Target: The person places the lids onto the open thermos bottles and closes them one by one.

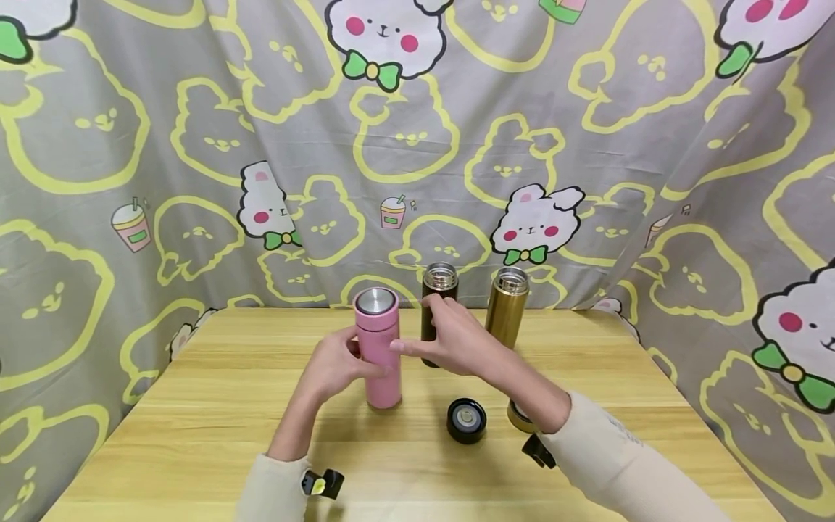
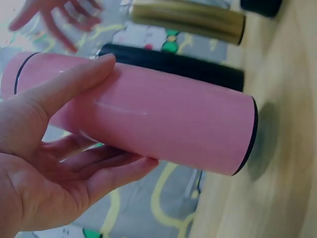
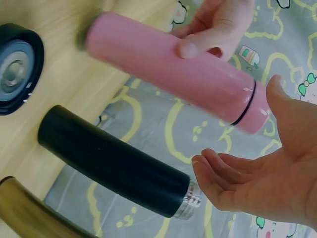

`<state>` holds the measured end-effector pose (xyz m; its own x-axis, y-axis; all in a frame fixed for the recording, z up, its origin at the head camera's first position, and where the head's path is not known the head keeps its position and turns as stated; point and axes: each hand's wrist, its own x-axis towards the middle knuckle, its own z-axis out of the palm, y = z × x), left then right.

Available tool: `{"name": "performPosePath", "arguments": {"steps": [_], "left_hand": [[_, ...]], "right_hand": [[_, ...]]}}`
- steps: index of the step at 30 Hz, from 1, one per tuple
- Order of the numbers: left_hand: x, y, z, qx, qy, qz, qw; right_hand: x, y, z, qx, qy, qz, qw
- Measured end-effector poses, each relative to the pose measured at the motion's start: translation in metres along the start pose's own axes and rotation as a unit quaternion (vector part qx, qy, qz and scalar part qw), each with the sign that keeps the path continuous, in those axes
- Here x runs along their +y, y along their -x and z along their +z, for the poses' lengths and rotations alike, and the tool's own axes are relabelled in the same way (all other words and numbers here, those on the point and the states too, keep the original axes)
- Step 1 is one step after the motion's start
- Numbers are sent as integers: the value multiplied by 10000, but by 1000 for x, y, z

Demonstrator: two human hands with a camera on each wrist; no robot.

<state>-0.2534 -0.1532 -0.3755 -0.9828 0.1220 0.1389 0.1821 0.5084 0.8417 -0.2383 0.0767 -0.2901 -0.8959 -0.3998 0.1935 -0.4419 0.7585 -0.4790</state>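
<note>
A pink bottle [image 1: 381, 362] with its lid on stands upright at the middle of the table, and my left hand [image 1: 337, 368] grips its side; in the left wrist view the thumb and fingers [image 2: 124, 173] wrap the pink body [image 2: 173, 119]. My right hand [image 1: 450, 339] is just right of the bottle; in the right wrist view this hand [image 3: 257, 183] has its thumb and fingers spread near the pink lid [image 3: 258, 115], holding nothing. Behind it stands a black bottle [image 3: 114, 161] without a lid, its metal neck showing.
A gold bottle [image 1: 505, 312], lidless, stands at the back right. A black lid [image 1: 466, 420] lies on the table [image 1: 196, 406] in front of the bottles; a gold lid [image 1: 520, 417] beside it is partly hidden by my right forearm. A patterned curtain [image 1: 313, 145] hangs behind.
</note>
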Motion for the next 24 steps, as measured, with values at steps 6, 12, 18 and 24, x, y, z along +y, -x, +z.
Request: {"name": "performPosePath", "arguments": {"steps": [6, 12, 18, 24], "left_hand": [[-14, -3, -29, 596, -62, -149, 9981], [-30, -4, -53, 1094, -226, -457, 9927], [-42, -2, -64, 1890, -419, -674, 9788], [-54, -2, -66, 2522, -499, -832, 9628]], "right_hand": [[10, 2, 8, -108, -65, 276, 9995], [19, 4, 14, -142, -124, 342, 9992], [26, 6, 17, -294, -78, 516, 9982], [31, 7, 20, -374, -56, 589, 9975]]}}
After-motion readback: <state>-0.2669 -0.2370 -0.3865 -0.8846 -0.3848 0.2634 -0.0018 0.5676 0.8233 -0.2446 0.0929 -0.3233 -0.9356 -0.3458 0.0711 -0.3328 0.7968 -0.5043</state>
